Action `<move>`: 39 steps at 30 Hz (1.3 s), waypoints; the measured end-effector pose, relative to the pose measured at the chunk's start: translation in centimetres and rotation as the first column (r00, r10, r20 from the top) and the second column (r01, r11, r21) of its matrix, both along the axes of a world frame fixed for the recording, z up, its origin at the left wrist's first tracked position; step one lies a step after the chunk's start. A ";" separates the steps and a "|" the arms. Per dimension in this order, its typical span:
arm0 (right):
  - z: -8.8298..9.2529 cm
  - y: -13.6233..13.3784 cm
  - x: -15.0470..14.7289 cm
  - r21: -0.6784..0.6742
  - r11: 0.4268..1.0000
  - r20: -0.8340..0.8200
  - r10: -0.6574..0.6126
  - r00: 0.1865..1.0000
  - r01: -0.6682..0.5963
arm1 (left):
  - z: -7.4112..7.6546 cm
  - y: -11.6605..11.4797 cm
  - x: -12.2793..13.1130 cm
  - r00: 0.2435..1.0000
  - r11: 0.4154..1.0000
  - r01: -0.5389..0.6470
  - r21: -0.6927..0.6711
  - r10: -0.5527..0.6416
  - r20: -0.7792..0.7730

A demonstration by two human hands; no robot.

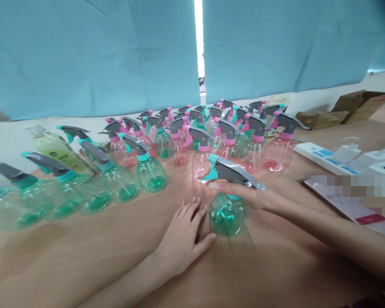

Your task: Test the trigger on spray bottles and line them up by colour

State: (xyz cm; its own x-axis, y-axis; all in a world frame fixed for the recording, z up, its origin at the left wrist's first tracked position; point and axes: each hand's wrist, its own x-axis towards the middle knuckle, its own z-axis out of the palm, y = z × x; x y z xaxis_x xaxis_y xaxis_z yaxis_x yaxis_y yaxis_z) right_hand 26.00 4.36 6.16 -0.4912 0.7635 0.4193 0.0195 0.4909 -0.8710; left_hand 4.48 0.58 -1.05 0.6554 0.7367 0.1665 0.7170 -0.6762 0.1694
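A clear green spray bottle [227, 216] with a grey and teal trigger head stands on the wooden table [83, 256] in front of me. My right hand [244, 192] is wrapped round its neck, just under the trigger head. My left hand [183, 239] lies flat on the table beside the bottle's left side, fingers stretched out, thumb close to the bottle's base. Several more green spray bottles [149, 169] stand in a row to the left. Several pink spray bottles [231, 141] crowd the table behind.
A yellow-green labelled bottle [56, 149] stands at the back left. A white power strip [327, 156] with plugged adapters lies at the right, with flat printed boxes [349, 201] before it and cardboard boxes [346, 109] behind. Blue curtains [99, 55] hang behind the table.
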 end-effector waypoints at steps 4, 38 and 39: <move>-0.3 0.0 -0.2 -0.010 0.999 -0.060 -0.041 0.997 0.040 | -0.1 -0.1 -0.1 1.000 1.000 0.004 0.012 -0.004 0.028; -0.5 -0.2 -0.4 0.030 0.993 -0.085 -0.107 0.991 0.110 | 0.1 -0.1 0.0 0.999 1.000 -0.004 0.006 0.004 0.033; -0.5 -0.2 -0.4 0.034 0.993 -0.078 -0.109 0.991 0.112 | 0.2 -0.1 0.0 0.999 1.000 -0.004 0.004 0.004 0.033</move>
State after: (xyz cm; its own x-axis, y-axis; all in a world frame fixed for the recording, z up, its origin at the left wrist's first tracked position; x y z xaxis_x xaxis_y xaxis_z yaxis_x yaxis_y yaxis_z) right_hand 25.64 4.15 5.67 -0.3704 0.7939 0.4822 0.0099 0.5225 -0.8526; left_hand 4.45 0.46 -0.90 0.6464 0.7387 0.1912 0.7139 -0.6739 0.1900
